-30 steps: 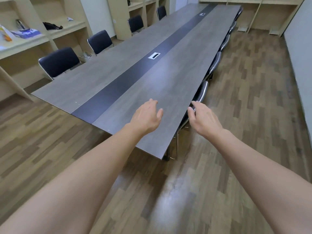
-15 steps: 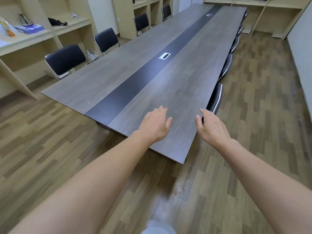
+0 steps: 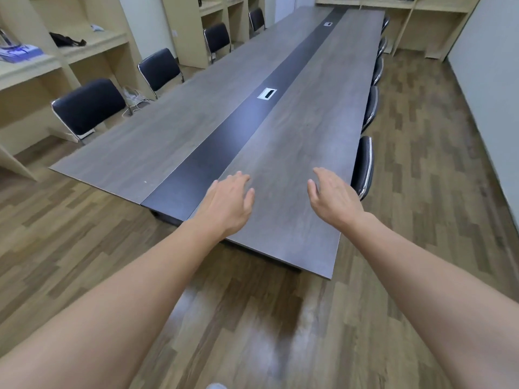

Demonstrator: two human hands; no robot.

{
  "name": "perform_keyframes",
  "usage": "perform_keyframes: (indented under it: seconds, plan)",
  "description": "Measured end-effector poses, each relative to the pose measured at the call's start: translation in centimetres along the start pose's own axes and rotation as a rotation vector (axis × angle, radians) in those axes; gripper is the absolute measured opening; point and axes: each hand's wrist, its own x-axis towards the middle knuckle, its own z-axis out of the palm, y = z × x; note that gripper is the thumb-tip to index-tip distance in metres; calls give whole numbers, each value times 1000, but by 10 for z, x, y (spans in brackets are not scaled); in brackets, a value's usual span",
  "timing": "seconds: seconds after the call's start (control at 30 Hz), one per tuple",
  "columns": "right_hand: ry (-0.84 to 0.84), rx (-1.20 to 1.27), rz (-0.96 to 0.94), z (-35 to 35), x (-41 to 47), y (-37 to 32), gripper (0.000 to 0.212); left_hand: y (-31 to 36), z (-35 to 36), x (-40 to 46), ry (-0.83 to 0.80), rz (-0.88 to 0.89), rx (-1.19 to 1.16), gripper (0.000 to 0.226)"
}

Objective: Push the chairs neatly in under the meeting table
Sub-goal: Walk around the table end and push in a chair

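Head view: both hands held out empty over near end of meeting table (image 3: 295, 153), left hand (image 3: 229, 202) and right hand (image 3: 335, 196) with fingers relaxed, gripping nothing. Right-side chairs (image 3: 363, 164) tucked in, nearest just beyond right hand. Left-side chairs (image 3: 90, 106) pulled out, well apart leftward, nearer left hand; probably next.

Wood-plank floor (image 3: 421, 192) in mixed brown tones fills the room, with a glossy reflection near the viewer. Pale wooden shelving (image 3: 106, 49) lines the left side and the far end. A plain light wall (image 3: 491, 94) runs along the right.
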Motion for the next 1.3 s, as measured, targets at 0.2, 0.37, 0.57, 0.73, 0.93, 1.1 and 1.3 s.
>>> perform_keyframes:
  seconds: [0.2, 0.37, 0.57, 0.73, 0.93, 1.1, 1.3]
  plan:
    - [16, -47, 89, 20, 4, -44, 41, -46, -22, 8, -52, 128, 101, 47]
    - [25, -50, 137, 20, 13, -76, 45, -79, -43, 10, -68, 170, 133, 48]
    - [67, -59, 153, 34, 15, -117, 40, -116, -56, 6, -92, 192, 113, 49]
    - [136, -100, 207, 60, 5, -155, 39, -161, -57, 1, -116, 235, 139, 50]
    - [214, -106, 223, 75, 4, -226, 39, -218, -81, -3, -119, 318, 175, 52]
    - [276, -118, 254, 78, 0, -276, 33, -252, -111, -3, -55, 403, 211, 45]
    - [280, -148, 333, 85, -15, -311, 33, -281, -126, -9, -12, 513, 162, 46]
